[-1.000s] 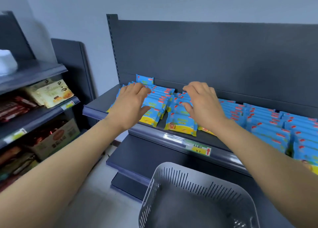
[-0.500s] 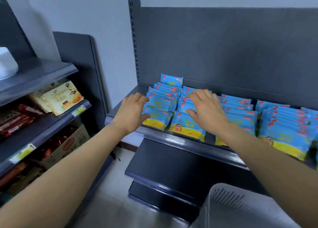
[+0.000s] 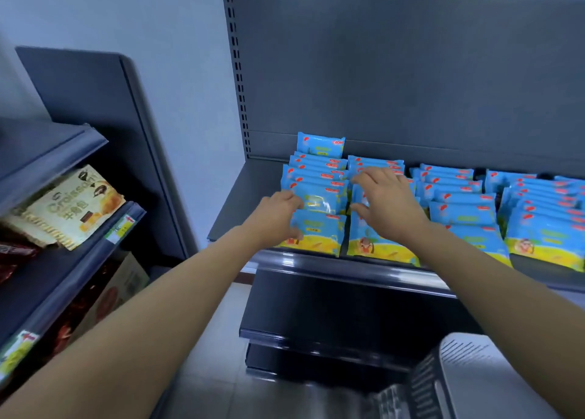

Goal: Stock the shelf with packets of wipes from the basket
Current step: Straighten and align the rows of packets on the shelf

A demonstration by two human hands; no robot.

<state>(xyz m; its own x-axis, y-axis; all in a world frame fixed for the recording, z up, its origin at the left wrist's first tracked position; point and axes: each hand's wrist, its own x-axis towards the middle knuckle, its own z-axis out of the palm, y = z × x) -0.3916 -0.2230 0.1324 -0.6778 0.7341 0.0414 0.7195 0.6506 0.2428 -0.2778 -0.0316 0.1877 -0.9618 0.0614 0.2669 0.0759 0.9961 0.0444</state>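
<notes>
Several rows of blue and yellow packets of wipes (image 3: 465, 213) lie overlapped on the dark shelf (image 3: 232, 206). My left hand (image 3: 277, 221) grips the left edge of the front packet (image 3: 319, 230) of the leftmost row, fingers above and thumb below. My right hand (image 3: 387, 205) rests with spread fingers on top of the second row (image 3: 373, 162), its thumb against the packets' left side. The grey slotted basket (image 3: 474, 374) shows only partly at the bottom right, below my right forearm; its inside is hidden.
A second shelving unit stands at the left with croissant packs (image 3: 79, 205) and a carton (image 3: 123, 282) below. Lower dark shelves (image 3: 316, 311) jut out under the wipes shelf. The shelf's back panel (image 3: 411, 70) rises behind the rows.
The view has swung, so the shelf and basket sit further right and lower. My left hand has closed on the front packet's left edge. My right hand stays spread on the second row.
</notes>
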